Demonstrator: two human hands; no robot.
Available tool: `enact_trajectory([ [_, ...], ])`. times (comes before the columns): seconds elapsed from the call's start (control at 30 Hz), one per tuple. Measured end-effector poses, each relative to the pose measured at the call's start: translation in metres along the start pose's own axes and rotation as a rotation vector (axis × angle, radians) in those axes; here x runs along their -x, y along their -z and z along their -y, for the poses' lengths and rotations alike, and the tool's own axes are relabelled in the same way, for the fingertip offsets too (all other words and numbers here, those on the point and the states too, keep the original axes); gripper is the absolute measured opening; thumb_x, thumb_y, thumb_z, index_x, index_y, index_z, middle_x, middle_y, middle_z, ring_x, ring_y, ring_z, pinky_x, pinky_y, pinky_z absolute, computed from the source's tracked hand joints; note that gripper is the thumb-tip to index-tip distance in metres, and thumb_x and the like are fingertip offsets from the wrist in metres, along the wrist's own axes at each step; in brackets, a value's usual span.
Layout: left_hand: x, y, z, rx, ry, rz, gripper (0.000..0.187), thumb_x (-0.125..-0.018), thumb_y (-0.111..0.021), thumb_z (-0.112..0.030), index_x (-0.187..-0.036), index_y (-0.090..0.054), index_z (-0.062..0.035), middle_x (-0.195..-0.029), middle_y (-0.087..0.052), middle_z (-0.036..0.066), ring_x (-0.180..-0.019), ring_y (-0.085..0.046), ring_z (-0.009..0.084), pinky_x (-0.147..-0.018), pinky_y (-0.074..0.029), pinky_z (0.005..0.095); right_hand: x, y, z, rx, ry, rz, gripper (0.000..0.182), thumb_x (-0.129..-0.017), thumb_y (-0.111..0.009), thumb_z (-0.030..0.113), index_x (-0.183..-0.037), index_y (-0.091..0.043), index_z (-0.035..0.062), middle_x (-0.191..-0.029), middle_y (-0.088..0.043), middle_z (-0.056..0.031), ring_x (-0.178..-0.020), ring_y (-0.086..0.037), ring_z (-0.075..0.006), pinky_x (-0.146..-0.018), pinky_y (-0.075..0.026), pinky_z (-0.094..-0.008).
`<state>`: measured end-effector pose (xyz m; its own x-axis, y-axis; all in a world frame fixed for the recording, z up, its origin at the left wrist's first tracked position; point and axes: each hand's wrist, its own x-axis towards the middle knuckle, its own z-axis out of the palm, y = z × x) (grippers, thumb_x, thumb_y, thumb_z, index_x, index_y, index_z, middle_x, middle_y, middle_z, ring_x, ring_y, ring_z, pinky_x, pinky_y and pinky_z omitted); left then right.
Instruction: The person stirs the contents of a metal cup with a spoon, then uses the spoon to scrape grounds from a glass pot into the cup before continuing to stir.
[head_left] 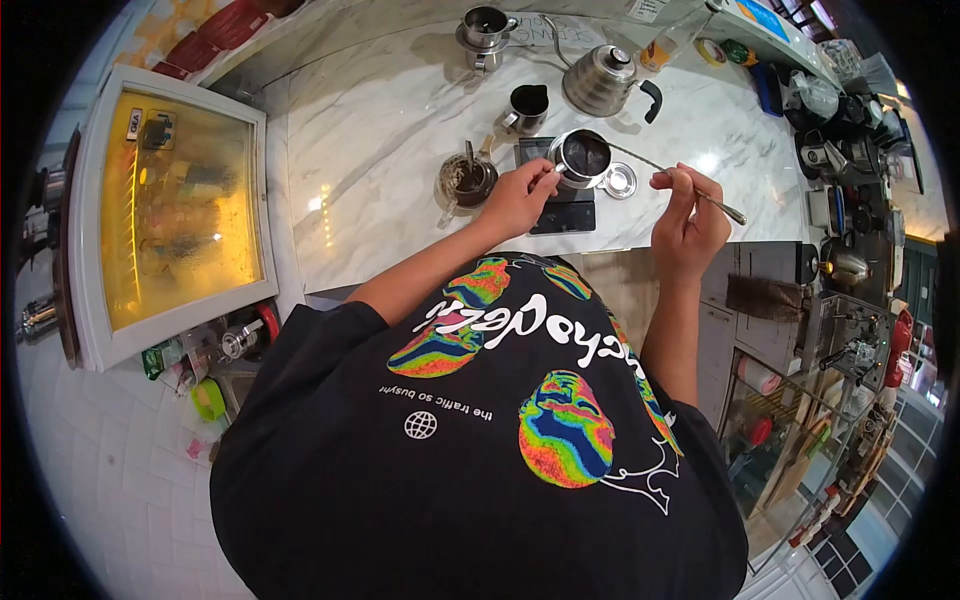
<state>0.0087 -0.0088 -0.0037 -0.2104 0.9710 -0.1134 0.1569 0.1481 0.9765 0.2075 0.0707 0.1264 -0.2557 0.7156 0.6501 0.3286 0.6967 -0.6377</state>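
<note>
— Gripping what w/ R hand (690,210)?
— Pinching long metal spoon (640,159); slants fwd-left from grip to rim of metal cup (580,182).
— & w/ L hand (520,197)?
— Clasping cup at left side; nearer to cup than R.
— Containing what?
— Holds dark stuff (585,156), can't ID. Also see glass server (482,186) just left of L grip, dark inside too.

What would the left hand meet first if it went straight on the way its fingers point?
Most likely the round, silver metal cup with dark contents. The left hand sits right at its near-left side, so contact looks immediate, though this single view leaves exact depth unclear.
</note>
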Motion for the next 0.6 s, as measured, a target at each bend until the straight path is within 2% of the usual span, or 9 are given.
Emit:
enact_trajectory([
  [0.1,-0.0003,0.0004,0.0015,0.005,-0.006,-0.001,0.028,-0.107,-0.055,-0.027,-0.112,-0.065,-0.0011,-0.087,-0.070,0.006,-0.081,-0.064,0.0123,-0.077,-0.052,0.0290,0.0020,0.0041,-0.0019,-0.004,-0.039,-0.022,0.010,-0.102,-0.062,0.005,-0.102,-0.063,-0.0045,-0.078,-0.074,-0.0115,-0.071,-0.071,-0.0170,-0.070,-0.056,-0.0290],
  [0.3,-0.0006,0.0004,0.0019,0.002,-0.004,0.003,0.028,-0.107,-0.054,-0.026,-0.113,-0.065,-0.0013,-0.087,-0.069,0.005,-0.080,-0.063,0.0118,-0.076,-0.051,0.0287,0.0096,0.0026,-0.0080,-0.034,0.069,-0.030,0.009,-0.103,-0.061,0.005,-0.103,-0.062,-0.0042,-0.079,-0.074,-0.0118,-0.070,-0.071,-0.0171,-0.069,-0.056,-0.0292],
  [0.4,-0.0003,-0.0012,0.0032,0.019,-0.019,-0.007,0.028,-0.107,-0.054,-0.026,-0.113,-0.065,-0.0013,-0.087,-0.069,0.005,-0.080,-0.063,0.0117,-0.076,-0.051,0.0286,0.0058,-0.0009,0.0007,-0.058,-0.061,-0.052,0.008,-0.103,-0.060,0.004,-0.101,-0.062,-0.0032,-0.078,-0.073,-0.0114,-0.070,-0.071,-0.0180,-0.077,-0.057,-0.0324],
  [0.47,-0.0005,-0.0016,0.0045,0.028,-0.023,-0.010,0.028,-0.107,-0.054,-0.027,-0.113,-0.065,-0.0015,-0.087,-0.069,0.005,-0.080,-0.063,0.0117,-0.075,-0.051,0.0287,0.0058,0.0018,-0.0002,-0.039,-0.074,-0.056,0.008,-0.103,-0.060,0.004,-0.099,-0.062,-0.0027,-0.077,-0.073,-0.0112,-0.069,-0.071,-0.0191,-0.082,-0.057,-0.0349],
  [0.6,0.0010,0.0000,0.0001,0.002,0.001,-0.016,0.028,-0.107,-0.055,-0.027,-0.113,-0.065,-0.0017,-0.087,-0.069,0.005,-0.080,-0.063,0.0117,-0.075,-0.051,0.0286,0.0093,0.0055,-0.0044,-0.025,0.019,-0.061,0.008,-0.102,-0.061,0.004,-0.096,-0.063,-0.0018,-0.075,-0.072,-0.0104,-0.067,-0.070,-0.0210,-0.086,-0.057,-0.0370],
])
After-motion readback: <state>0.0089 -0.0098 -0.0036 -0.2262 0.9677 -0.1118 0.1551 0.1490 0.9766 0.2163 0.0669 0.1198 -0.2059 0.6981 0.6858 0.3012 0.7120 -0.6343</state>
